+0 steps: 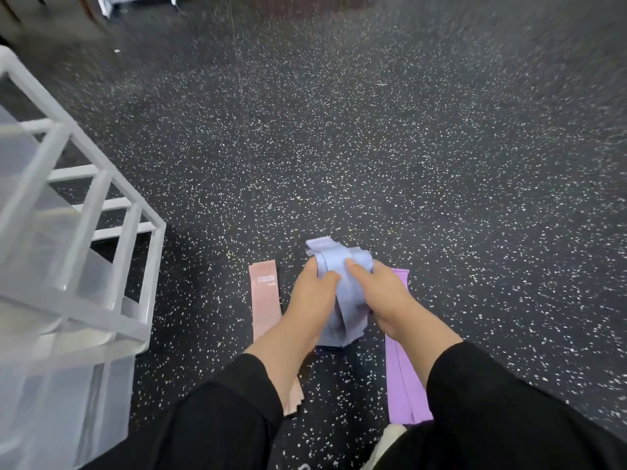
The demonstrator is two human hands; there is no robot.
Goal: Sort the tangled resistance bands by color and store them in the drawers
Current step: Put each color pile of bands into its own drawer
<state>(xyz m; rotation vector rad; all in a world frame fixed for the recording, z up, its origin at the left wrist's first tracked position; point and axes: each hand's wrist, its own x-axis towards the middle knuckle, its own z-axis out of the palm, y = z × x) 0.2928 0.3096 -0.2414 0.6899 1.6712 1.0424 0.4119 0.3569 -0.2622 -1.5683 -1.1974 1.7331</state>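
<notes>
Holding: both hands were clamped on a bundle of pale blue bands (341, 290) in the head view, the only view given.
Left hand: the left hand (314, 293) gripped the left side of the bundle, thumb curled over the top.
Right hand: the right hand (380, 296) gripped the right side, thumb pressed onto the blue fabric; the 2 hands were close together with the bundle between them.
Blue bands, place: raised just above the speckled floor (373, 147), in the near middle of the scene, loose ends hanging below the hands.
Pink bands: the pink bands (264, 300) lay flat on the floor just left of the left forearm.
Purple bands: the purple bands (403, 378) lay flat on the floor at right, partly under the right forearm.
Drawers: the white-framed drawer unit (68, 266) with translucent drawers stood at the left, well apart from the hands.
Handling, judged: the bands looked light, soft and floppy, likely stretchy, not fragile; layers could slide apart or spring loose.
Where to hold, judged: round the folded middle with the whole hand, ends tucked in, suited carrying to a drawer.
Unclear: how many blue bands were in the bundle could not be told.
</notes>
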